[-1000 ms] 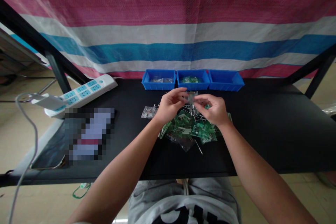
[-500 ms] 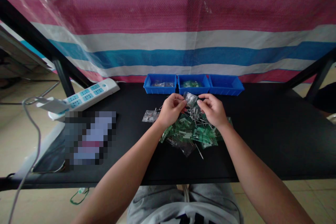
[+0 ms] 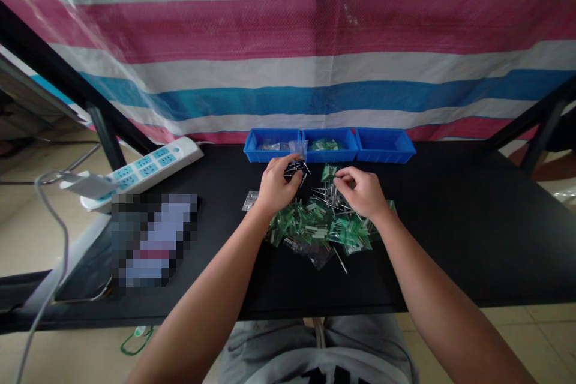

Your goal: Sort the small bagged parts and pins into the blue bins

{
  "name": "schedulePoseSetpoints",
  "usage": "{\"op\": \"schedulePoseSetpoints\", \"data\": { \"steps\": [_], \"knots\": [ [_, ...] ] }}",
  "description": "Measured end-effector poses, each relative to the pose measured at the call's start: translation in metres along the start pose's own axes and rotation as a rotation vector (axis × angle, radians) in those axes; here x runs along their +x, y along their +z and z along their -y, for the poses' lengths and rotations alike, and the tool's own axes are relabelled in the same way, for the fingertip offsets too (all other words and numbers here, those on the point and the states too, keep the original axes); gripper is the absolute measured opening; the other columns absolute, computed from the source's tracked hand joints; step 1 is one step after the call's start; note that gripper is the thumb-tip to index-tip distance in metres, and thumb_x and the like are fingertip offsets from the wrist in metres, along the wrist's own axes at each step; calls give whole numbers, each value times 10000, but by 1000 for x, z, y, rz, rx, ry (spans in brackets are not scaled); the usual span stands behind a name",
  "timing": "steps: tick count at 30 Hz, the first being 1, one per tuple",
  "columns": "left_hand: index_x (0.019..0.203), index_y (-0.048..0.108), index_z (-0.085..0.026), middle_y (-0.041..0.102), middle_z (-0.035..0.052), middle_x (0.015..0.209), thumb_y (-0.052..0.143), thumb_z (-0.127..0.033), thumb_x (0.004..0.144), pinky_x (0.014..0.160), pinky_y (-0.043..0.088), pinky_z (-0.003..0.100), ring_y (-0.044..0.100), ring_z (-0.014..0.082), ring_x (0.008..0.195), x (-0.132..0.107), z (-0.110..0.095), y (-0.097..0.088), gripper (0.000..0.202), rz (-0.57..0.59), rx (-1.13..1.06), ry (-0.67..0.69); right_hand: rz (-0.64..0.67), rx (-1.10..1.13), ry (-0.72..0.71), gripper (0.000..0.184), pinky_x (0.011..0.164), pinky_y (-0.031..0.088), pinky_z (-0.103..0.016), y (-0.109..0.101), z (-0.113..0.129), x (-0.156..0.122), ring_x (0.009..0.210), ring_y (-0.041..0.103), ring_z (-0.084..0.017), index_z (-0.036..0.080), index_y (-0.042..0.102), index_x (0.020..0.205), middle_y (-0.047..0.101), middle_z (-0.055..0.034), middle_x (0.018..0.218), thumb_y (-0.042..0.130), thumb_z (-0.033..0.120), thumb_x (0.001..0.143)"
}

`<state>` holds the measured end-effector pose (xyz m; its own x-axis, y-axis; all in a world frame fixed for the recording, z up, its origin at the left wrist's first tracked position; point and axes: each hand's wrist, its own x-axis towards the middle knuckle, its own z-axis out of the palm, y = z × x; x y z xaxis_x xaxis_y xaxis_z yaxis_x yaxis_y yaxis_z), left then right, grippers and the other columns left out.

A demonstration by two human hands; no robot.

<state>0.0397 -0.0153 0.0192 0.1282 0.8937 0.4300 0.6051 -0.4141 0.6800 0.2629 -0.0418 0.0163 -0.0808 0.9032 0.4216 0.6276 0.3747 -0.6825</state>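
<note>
My left hand (image 3: pixel 278 185) has its fingers apart, above small metal rivets (image 3: pixel 294 169) at the pile's far left. Just past its fingertips a clear plastic packet (image 3: pixel 299 147) shows at the front of the left blue bin (image 3: pixel 252 147); it looks free of the hand. My right hand (image 3: pixel 361 193) is closed in a pinch at the edge of a green plastic packet (image 3: pixel 330 172). Between my forearms lies a heap of green packets (image 3: pixel 315 225) with loose rivets (image 3: pixel 330 195) on top. Another clear packet (image 3: pixel 250 200) lies beside my left wrist.
The middle blue bin (image 3: pixel 330 156) holds green packets; the right blue bin (image 3: pixel 386 147) adjoins it. At left are a white power strip (image 3: pixel 144 169) with a plug and cable, and a blurred flat object (image 3: pixel 157 240). A striped sheet (image 3: pixel 288 30) hangs behind the black table (image 3: pixel 459 222).
The clear packet between both hands has left them and is now over by the left bin. My left hand has moved left and opened; my right hand has dropped slightly nearer, beside a green packet.
</note>
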Motion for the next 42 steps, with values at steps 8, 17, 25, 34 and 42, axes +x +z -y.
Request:
{"op": "schedulePoseSetpoints", "data": {
  "steps": [8,17,25,34,42],
  "knots": [
    [1413,426,-210,535,118,1409,531,-370,830,1102,330,488,425,301,1341,15,11,-24,613,-127,232,-30,-30,-97,-56,106,706,511,-325,0,-5,2,715,684,-212,194,687,836,711,-51,731,602,249,807],
    [1465,341,-222,410,118,1515,522,-367,817,1133,250,525,278,312,1432,32,19,-34,688,-163,359,-215,13,-99,-47,116,716,514,-308,0,-4,3,713,686,-196,186,697,853,717,-43,742,607,245,810],
    [1364,496,-255,213,118,1608,611,-512,742,1126,214,637,161,412,1461,28,28,-41,683,-48,437,-364,-4,-91,-42,105,711,515,-308,-1,-3,3,706,686,-201,193,696,829,715,-40,730,607,241,800],
    [1272,525,-212,293,144,1567,634,-324,749,1119,285,610,236,370,1441,16,14,-38,546,-221,371,-411,-92,-100,-49,121,721,524,-323,-3,-12,5,709,680,-204,188,691,814,719,-51,745,593,253,788],
    [1023,661,-183,709,108,1041,509,-266,886,932,438,420,618,274,1051,4,-12,-13,221,-183,338,-101,-173,-11,23,220,640,507,-303,-5,-18,6,684,673,-199,174,701,867,734,-72,794,544,324,836]
  ]
}}
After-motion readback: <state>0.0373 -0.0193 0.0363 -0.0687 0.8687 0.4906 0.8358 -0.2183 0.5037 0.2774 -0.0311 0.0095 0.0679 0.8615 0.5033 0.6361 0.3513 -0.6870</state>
